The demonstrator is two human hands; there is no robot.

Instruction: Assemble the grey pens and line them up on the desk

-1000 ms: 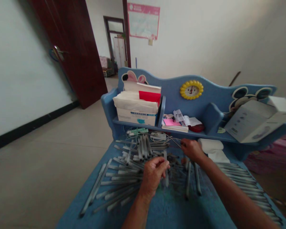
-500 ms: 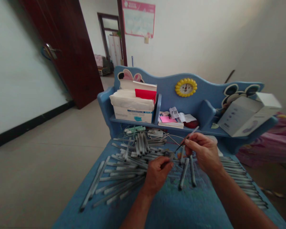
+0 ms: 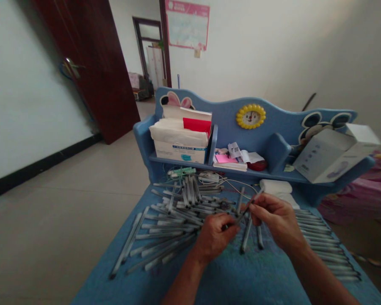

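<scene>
My right hand (image 3: 274, 216) pinches a slim pen refill (image 3: 251, 205), dark along its lower part and pale at its upper end. It slants down to the left, its lower end at the fingertips of my left hand (image 3: 216, 235). Those fingers are closed on a small translucent pen part, mostly hidden by the hand. Just beneath the right fingers, a few pens (image 3: 246, 237) with dark ends lie on the blue desk (image 3: 228, 279). Left of my left hand spreads a loose pile of grey translucent pens (image 3: 165, 224).
A row of pens (image 3: 324, 241) lies along the desk's right side. Behind them is a white roll (image 3: 275, 186). White cables (image 3: 231, 183) lie below the blue shelf, which carries a mask box (image 3: 179, 153), papers (image 3: 228, 159) and a white carton (image 3: 330, 154). A yellow clock (image 3: 250, 116) hangs above.
My right hand has lowered, bringing the refill's lower end to my left fingertips. The white roll behind has come into fuller view. The camera view has shifted slightly.
</scene>
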